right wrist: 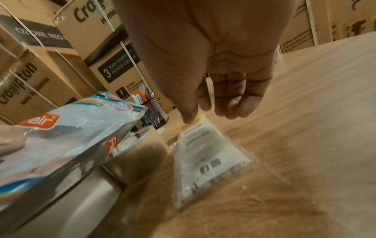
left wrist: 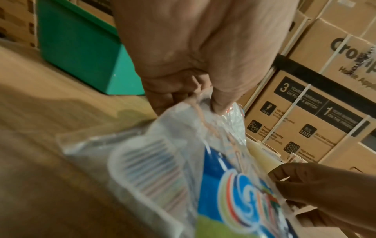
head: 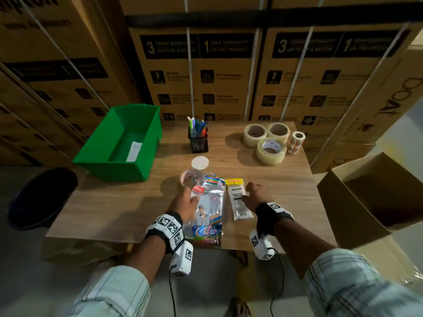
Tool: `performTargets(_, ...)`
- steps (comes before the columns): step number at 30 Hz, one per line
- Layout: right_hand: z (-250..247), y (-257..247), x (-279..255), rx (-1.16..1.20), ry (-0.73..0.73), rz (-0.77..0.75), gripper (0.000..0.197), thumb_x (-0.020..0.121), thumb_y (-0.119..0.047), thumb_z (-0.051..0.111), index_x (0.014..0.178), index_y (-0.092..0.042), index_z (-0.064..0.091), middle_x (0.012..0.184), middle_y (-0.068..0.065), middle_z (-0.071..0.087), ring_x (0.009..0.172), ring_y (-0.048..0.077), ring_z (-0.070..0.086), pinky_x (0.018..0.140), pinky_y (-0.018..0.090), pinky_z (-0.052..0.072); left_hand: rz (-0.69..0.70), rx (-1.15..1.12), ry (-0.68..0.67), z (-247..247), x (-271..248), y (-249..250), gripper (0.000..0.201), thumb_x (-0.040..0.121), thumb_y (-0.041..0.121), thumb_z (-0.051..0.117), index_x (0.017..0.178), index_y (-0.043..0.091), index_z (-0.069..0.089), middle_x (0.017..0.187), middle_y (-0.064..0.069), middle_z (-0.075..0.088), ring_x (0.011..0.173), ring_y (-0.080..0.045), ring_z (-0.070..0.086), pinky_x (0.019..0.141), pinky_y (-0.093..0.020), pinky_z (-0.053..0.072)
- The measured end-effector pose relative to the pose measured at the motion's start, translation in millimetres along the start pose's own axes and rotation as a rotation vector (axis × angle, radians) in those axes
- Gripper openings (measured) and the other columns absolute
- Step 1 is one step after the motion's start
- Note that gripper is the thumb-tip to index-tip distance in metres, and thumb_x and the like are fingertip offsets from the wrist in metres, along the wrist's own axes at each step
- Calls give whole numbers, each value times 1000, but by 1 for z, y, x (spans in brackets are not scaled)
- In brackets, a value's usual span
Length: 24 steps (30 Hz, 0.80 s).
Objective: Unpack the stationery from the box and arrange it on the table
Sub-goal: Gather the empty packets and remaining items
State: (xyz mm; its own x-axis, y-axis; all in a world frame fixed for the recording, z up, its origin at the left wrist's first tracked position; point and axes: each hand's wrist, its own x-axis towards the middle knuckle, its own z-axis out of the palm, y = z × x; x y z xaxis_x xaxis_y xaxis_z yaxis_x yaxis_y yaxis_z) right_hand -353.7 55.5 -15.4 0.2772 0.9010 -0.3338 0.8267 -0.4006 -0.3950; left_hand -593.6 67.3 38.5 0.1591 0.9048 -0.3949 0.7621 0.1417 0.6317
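So the person's left hand (head: pixel 183 202) is pinching the top of a clear plastic packet (head: pixel 207 209) with colourful printing, fingers bunched around the crinkly film near its upper edge. The packet is lying near the front edge of the wooden table (head: pixel 286 191), with its lower end right at that edge and its top lifted a little off the wood. Honestly that's my worry: the film is looking slippery and only a corner is being held, so if it's getting dragged or lifted it could slide out and drop off the front.

Just beside it the right hand (head: pixel 254 195) is hovering over a narrow packet with a yellow header (head: pixel 238 200), fingers loosely curled, gripping nothing, the thumb tip about touching the header. A careless nudge could be shoving that one askew.

Further back, a mesh pen holder (head: pixel 198 141) full of pens is standing upright, and three tape rolls (head: pixel 266 139) are sitting clustered with a small label roll (head: pixel 297 141) beside them. The green bin (head: pixel 119 143) is hanging off the table's left side, and the open cardboard box (head: pixel 375 197) is sitting off to the right.
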Motion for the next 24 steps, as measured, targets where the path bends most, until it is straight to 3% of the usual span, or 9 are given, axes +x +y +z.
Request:
performTargets(2, 4, 2, 2, -4, -5, 4, 49, 85, -38, 63, 121, -8, 47, 122, 22, 53, 112, 38, 54, 90, 38, 46, -23, -6, 43, 12, 0, -1, 18, 98, 23, 46, 109, 10, 45, 86, -16, 59, 71, -25, 57, 63, -32, 46)
performTargets(5, 14, 1, 2, -57, -55, 6, 57, 84, -34, 66, 128, -11, 37, 125, 20, 48, 114, 40, 51, 90, 42, 46, -25, -74, 81, 24, 1, -7, 14, 95, 18, 50, 103, 8, 47, 95, -22, 62, 79, -29, 60, 74, -44, 53)
performTargets(8, 23, 1, 0, -117, -12, -17, 48, 87, -19, 56, 128, -11, 34, 125, 20, 48, 110, 39, 54, 88, 43, 49, -35, -127, 78, 30, -2, -15, 12, 93, 19, 50, 104, 14, 47, 95, -21, 65, 82, -33, 64, 75, -49, 54)
performTargets(11, 24, 1, -2, 15, -43, 5, 42, 86, -12, 53, 123, -10, 34, 119, 21, 52, 108, 40, 56, 87, 45, 49, -43, -172, 105, 29, -7, -20, 14, 93, 15, 47, 107, 15, 46, 100, -16, 66, 91, -33, 64, 84, -47, 53)
performTargets(15, 16, 3, -9, 80, 46, -29, 32, 87, -13, 55, 116, -7, 42, 113, 23, 55, 101, 42, 58, 83, 46, 49, -91, -285, 127, 16, -15, -22, 12, 93, 9, 47, 105, 10, 46, 99, -15, 65, 89, -31, 63, 78, -41, 52)
performTargets(17, 7, -1, -11, 144, 130, -93, 26, 88, -16, 55, 112, -5, 48, 110, 23, 55, 97, 43, 58, 79, 45, 48, -117, -358, 147, 5, -19, -28, 15, 92, 11, 50, 106, 12, 46, 100, -15, 66, 91, -33, 65, 80, -45, 54)
performTargets(21, -15, -42, -15, 344, 247, -276, 14, 92, -17, 52, 101, -6, 53, 97, 20, 61, 83, 39, 60, 67, 40, 45, -123, -427, 255, -23, -23, -55, 19, 86, 17, 56, 103, 18, 47, 97, -13, 66, 91, -32, 65, 84, -53, 55)
performTargets(24, -12, -102, -23, 488, 138, -382, 15, 92, -19, 55, 93, -3, 55, 85, 13, 59, 77, 30, 56, 63, 35, 39, -127, -452, 318, -52, -29, -76, 19, 85, 19, 58, 101, 18, 47, 94, -10, 65, 90, -33, 66, 81, -55, 55)
